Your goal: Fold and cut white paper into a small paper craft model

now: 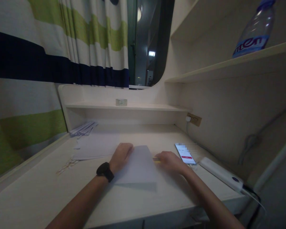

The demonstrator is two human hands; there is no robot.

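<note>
A white sheet of paper (139, 167) lies on the desk in front of me, its near edge slightly raised over a second pale layer. My left hand (121, 156), with a black watch at the wrist, grips the paper's left side, fingers bent and partly hidden. At the right edge, my right hand (168, 160) is closed around a thin yellowish item (156, 159); its kind is too blurred to tell. Left of my left hand lie more white sheets (92, 146) and a small bunch of thin pale-brown strips or bands (68, 165).
A stack of folded papers (84, 128) sits at the back left. To the right are a lit phone (185, 154) and a white power strip (220, 173) with cables. A tape roll (121, 102) stands on the low shelf, a bottle (255, 31) on the upper right one.
</note>
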